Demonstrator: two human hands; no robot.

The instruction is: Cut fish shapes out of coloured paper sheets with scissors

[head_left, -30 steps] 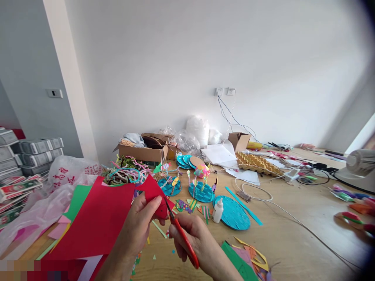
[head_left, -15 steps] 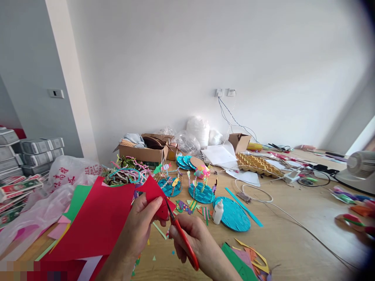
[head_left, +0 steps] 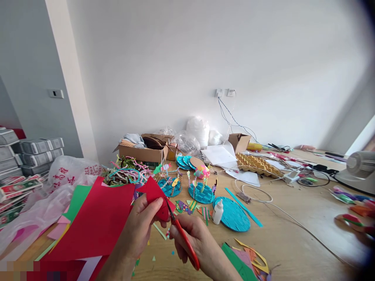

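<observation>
My left hand (head_left: 143,218) pinches a small piece of red paper (head_left: 152,191) between thumb and fingers. In my right hand (head_left: 190,232) is a pair of scissors with red handles (head_left: 187,246), its dark blades against the right edge of that red piece. A large red sheet (head_left: 96,218) lies left of my left wrist. Beyond my hands are striped and spotted paper fish (head_left: 184,207), a white glue bottle (head_left: 217,212) and a blue painted disc (head_left: 236,214).
Two blue bases (head_left: 201,193) with small upright figures stand behind the fish. Pipe cleaners (head_left: 125,171) are heaped beside a cardboard box (head_left: 143,152). Paper scraps (head_left: 249,259) lie at front right. A white cable (head_left: 304,224) crosses the table; a fan (head_left: 359,171) stands far right.
Almost nothing differs. My right hand and the scissors have shifted very slightly, while the red piece stays in my left hand.
</observation>
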